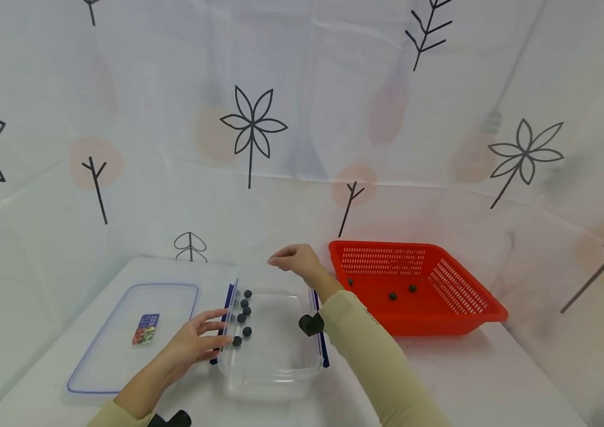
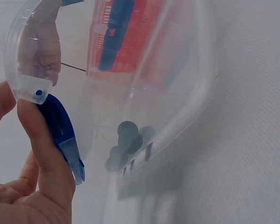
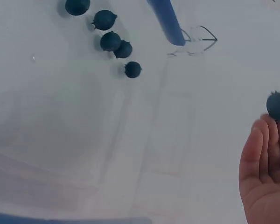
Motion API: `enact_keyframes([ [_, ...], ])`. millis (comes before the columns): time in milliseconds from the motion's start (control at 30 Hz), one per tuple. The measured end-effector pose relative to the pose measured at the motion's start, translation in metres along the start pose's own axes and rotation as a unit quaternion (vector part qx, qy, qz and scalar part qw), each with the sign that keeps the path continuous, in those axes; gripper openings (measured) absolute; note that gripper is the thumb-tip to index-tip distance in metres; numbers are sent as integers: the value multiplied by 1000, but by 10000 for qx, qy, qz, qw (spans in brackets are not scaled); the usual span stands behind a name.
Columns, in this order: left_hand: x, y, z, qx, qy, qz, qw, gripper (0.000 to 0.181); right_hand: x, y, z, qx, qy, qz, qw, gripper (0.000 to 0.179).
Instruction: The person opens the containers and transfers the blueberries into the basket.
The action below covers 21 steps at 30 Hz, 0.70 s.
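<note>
Fingers of your right hand (image 1: 298, 261) pinch one small, round, dark-blue berry (image 3: 275, 106), raised near the far end of the rectangular box of clear plastic (image 1: 272, 374); the views do not settle whether it is over the opening or just past the far wall. CAUTION: if the pinch loosens past that wall, the berry may land outside the box and roll on the white table (image 1: 441, 379). Excess squeeze may bruise the berry or shoot it sideways, because the contact patch is small. Your left hand (image 1: 195, 339), fingers spread, is set against the box's left side, touching the hinged blue plastic latch (image 2: 60, 122); an uneven push there could shift or tip the light box and send the six loose dark berries (image 1: 247, 331) along its left side rolling. Your pale yellow sleeve (image 1: 377, 356) could snag the box's right rim if lowered. Pose: your right forearm slants from the near right across the box's right side, wrist high, fingertips pointing left. Your left forearm reaches up from the near left of the box. Right of the box, three more berries (image 1: 392, 296) lie in the red slotted plastic basket (image 1: 419, 327).
</note>
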<state>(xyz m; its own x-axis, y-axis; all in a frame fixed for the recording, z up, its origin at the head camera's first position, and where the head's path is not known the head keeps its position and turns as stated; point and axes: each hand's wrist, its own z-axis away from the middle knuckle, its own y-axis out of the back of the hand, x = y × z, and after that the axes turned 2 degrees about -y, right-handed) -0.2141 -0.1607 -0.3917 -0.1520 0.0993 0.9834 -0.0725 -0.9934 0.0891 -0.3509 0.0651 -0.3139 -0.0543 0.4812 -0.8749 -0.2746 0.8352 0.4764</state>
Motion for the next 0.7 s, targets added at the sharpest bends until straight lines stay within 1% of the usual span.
enact_keyframes([
  [133,0,0,0,-1,-9,6,10000,64,-2,11,0,483,-365,-199,9980,30],
  [267,0,1,0,-10,6,9,10000,64,-3,21,2,765,-622,-443,9941,28],
  [467,1,1,1,-1,39,-2,10000,65,3,40,3,1039,-570,-639,9909,31],
  [633,0,1,1,10,78,-3,10000,65,10,58,7,1212,-649,-1031,9851,35],
  [700,0,1,1,6,83,-13,10000,65,14,66,8,1260,-661,-1076,9840,35],
])
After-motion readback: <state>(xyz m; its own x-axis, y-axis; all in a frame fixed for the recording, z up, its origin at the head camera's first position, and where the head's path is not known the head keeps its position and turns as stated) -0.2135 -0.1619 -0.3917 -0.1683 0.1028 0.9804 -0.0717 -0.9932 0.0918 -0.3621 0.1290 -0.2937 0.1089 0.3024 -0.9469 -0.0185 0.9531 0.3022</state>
